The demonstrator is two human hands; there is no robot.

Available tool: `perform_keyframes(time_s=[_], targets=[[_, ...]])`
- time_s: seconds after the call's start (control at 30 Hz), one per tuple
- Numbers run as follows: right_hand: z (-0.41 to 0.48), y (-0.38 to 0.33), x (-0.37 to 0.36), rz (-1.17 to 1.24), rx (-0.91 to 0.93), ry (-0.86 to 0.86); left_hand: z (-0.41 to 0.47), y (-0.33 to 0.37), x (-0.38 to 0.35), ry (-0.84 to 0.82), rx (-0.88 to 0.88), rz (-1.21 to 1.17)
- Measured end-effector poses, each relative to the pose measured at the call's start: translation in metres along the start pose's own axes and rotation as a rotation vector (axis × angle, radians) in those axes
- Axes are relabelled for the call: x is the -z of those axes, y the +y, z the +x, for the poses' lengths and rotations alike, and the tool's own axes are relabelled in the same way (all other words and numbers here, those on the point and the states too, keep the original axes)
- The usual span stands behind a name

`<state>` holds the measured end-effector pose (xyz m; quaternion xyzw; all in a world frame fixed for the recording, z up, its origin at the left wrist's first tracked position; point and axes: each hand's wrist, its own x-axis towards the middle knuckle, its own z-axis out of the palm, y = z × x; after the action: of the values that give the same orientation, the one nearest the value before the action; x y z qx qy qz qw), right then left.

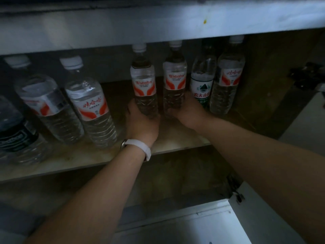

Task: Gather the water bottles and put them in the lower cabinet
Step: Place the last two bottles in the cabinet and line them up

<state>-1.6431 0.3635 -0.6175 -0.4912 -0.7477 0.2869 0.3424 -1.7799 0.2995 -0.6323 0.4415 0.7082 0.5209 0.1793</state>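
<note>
- Left hand: fingers curled round the base of first bottle, red label, upright on the cabinet shelf.
- Right hand: wrapped round the base of second bottle, same label, upright, just beside the first.
- Green-labelled bottle stands just right of the second.
- White wristband on the left wrist.
- Light is dim.
</note>
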Motion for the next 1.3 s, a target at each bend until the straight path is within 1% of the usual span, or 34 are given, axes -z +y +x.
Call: perform_keyframes(time_s=[0.07,0.17,0.23,0.3,0.33,0.4,0.47,0.57,0.6,0.73,0.8,0.9,1.0,1.13,1.2,1.3], targets=[[-0.006,-0.004,0.001,-0.007,-0.012,0.053,-0.013,0.0,0.01,-0.061,-0.005,-0.049],[-0.019,-0.012,0.003,0.028,-0.114,0.176,-0.044,-0.003,0.033,-0.164,-0.017,-0.146],[-0.03,-0.018,0.003,0.082,-0.122,0.232,-0.063,-0.005,0.053,-0.162,-0.068,-0.109],[-0.04,-0.028,-0.002,0.108,-0.102,0.252,-0.076,-0.008,0.075,-0.115,-0.108,-0.098],[-0.045,-0.032,-0.006,0.127,-0.094,0.232,-0.08,-0.011,0.086,-0.075,-0.13,-0.124],[-0.054,-0.045,-0.016,0.158,-0.074,0.139,-0.083,-0.018,0.11,0.04,-0.18,-0.183],[-0.062,-0.06,-0.028,0.135,-0.019,0.043,-0.076,-0.029,0.132,0.166,-0.205,-0.212],[-0.07,-0.086,-0.05,0.115,0.035,-0.067,-0.052,-0.046,0.157,0.345,-0.18,-0.19],[-0.071,-0.093,-0.059,0.117,0.05,-0.108,-0.042,-0.052,0.163,0.374,-0.167,-0.185],[-0.073,-0.118,-0.083,0.147,0.071,-0.233,-0.014,-0.07,0.174,0.303,-0.138,-0.147],[-0.072,-0.128,-0.091,0.16,0.082,-0.255,-0.008,-0.072,0.171,0.277,-0.157,-0.135],[-0.069,-0.139,-0.104,0.17,0.07,-0.22,0.004,-0.071,0.166,0.293,-0.143,-0.143],[-0.063,-0.138,-0.117,0.188,0.004,-0.205,0.02,-0.075,0.159,0.324,-0.052,-0.051],[-0.061,-0.134,-0.132,0.131,-0.029,-0.112,0.029,-0.076,0.154,0.354,0.048,0.05],[-0.06,-0.132,-0.136,0.113,-0.024,-0.05,0.032,-0.076,0.154,0.355,0.057,0.099],[-0.053,-0.128,-0.138,0.079,-0.038,0.026,0.038,-0.079,0.156,0.32,0.041,0.095]])
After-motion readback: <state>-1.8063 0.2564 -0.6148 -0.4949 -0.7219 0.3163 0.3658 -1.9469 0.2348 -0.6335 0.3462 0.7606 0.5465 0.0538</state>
